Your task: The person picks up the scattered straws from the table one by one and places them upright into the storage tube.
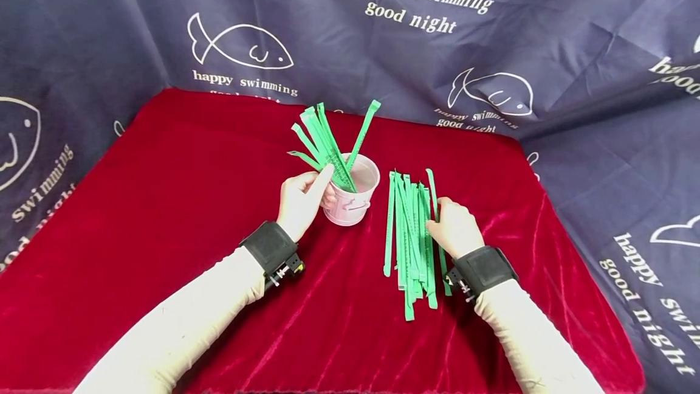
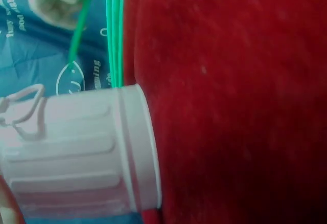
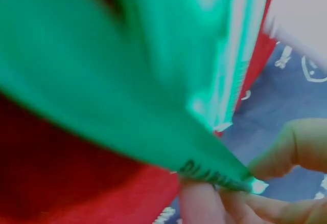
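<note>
A small pale pink bucket-shaped cup [image 1: 346, 214] stands on the red cloth, with several long thin green packets [image 1: 328, 145] leaning out of its mouth. My left hand [image 1: 301, 196] grips the cup's left side, thumb near the rim. Its ribbed wall and a small handle [image 2: 30, 106] show in the left wrist view. To the cup's right lies a pile of similar green packets [image 1: 410, 230]. At the pile's right edge, my right hand [image 1: 456, 227] pinches the end of one green packet [image 3: 102, 106], which has dark print near its tip.
A red velvety cloth [image 1: 180, 217] covers the table. Behind and beside it hangs a dark blue curtain [image 1: 328, 29] with white fish drawings and lettering. Both wrists carry black straps, the left strap [image 1: 270, 248] lying just in front of the cup.
</note>
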A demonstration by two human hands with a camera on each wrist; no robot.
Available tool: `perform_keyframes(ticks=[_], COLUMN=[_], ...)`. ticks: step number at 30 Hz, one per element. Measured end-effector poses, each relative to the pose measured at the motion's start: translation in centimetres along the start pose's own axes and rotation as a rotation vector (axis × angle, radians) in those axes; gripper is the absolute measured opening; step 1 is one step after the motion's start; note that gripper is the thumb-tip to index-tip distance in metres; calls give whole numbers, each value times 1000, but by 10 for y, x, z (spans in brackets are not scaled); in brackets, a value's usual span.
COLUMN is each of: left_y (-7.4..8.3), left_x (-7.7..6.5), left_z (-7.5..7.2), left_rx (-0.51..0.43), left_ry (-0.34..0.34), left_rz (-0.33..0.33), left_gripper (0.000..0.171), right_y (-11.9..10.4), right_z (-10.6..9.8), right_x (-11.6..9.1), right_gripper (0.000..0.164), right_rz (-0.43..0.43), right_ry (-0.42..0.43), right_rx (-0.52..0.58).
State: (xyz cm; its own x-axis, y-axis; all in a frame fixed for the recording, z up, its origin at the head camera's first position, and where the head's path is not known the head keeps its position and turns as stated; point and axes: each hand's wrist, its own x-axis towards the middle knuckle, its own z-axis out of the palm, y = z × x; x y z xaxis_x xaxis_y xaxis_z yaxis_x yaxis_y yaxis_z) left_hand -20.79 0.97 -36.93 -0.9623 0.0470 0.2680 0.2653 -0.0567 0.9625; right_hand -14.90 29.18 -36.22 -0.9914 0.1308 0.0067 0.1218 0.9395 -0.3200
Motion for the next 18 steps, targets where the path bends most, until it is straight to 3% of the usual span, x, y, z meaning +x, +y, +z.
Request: perform_keyframes(ticks=[10, 15, 18], left_y=[6, 12, 18], left_x=[-8, -14, -19], left_z=[8, 12, 17], left_rx=[25, 94, 20], left_ry=[-105, -135, -235], left_rz=[19, 42, -11], left_gripper=[28, 18, 21], right_y=[-38, -55, -66], right_z=[-6, -6, -5], right_x=[-11, -20, -27], right_gripper=[50, 44, 35], right_rz=[-142, -277, -381], right_ry=[200, 296, 343], right_rx=[60, 122, 147])
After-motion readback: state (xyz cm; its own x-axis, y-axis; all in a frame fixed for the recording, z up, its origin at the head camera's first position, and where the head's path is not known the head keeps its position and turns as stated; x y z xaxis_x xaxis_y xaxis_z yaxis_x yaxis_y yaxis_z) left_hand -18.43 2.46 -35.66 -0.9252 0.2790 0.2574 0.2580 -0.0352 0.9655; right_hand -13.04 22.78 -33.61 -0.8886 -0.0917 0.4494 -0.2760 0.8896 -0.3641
